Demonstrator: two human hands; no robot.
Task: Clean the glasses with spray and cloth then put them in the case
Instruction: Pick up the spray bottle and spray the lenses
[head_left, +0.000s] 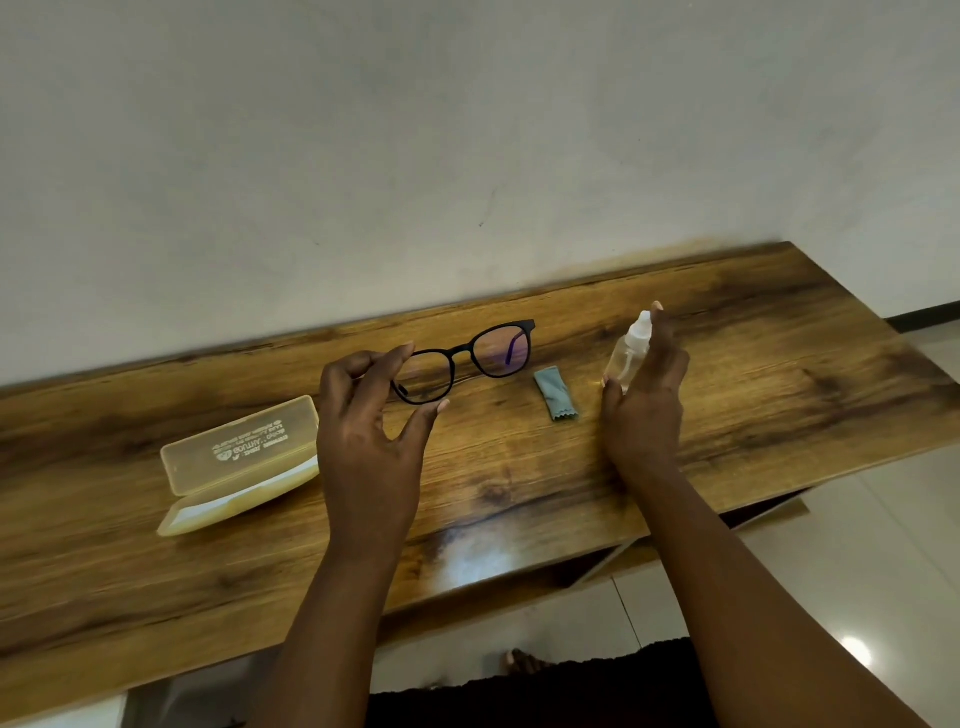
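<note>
My left hand (371, 431) pinches the left rim of the black-framed glasses (465, 361) between thumb and fingers and holds them up above the wooden table (519, 467). My right hand (644, 395) grips a small clear spray bottle (629, 353) with a white nozzle, its index finger on top of the nozzle, which points left toward the glasses. A folded grey-blue cloth (556, 392) lies on the table between my hands. The translucent yellowish case (239, 462) lies open at the left, with its lid raised.
The table stands against a pale wall (467, 130). Its near edge runs diagonally, with a shelf and pale tiled floor (857, 571) below. A bare foot (522, 662) and dark clothing show at the bottom.
</note>
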